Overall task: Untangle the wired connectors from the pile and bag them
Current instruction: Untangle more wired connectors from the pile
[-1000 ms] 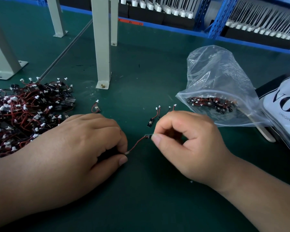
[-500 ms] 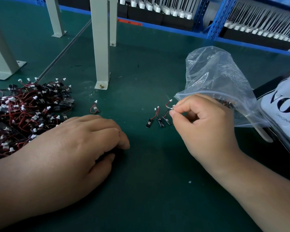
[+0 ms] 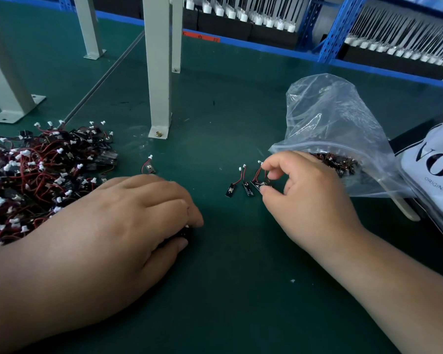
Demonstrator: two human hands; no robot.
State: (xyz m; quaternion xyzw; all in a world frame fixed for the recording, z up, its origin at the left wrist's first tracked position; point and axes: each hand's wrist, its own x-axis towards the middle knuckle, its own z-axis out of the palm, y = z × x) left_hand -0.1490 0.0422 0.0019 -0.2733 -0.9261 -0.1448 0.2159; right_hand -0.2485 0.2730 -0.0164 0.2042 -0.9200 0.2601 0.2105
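Observation:
A tangled pile of red-and-black wired connectors (image 3: 36, 180) with white plugs lies on the green mat at the left. My left hand (image 3: 128, 221) rests beside it, fingers curled over a dark bunch of connectors (image 3: 185, 232) that is mostly hidden under the palm. My right hand (image 3: 304, 200) pinches one wired connector (image 3: 258, 178) between thumb and forefinger, low over the mat. Two separated connectors (image 3: 232, 188) lie in a row just left of it. The clear zip bag (image 3: 330, 118) lies right behind that hand, mouth toward me, with several connectors (image 3: 343, 163) inside.
One loose connector (image 3: 149, 166) lies between the pile and a grey metal post (image 3: 159, 72). More grey posts stand at the back left. A white bag with black lettering (image 3: 440, 172) sits at the right edge. Blue racking (image 3: 338, 29) runs along the back.
My right hand drew a connector away from my left hand, carried it right to the row by the bag and lowered it there. My left hand stayed put.

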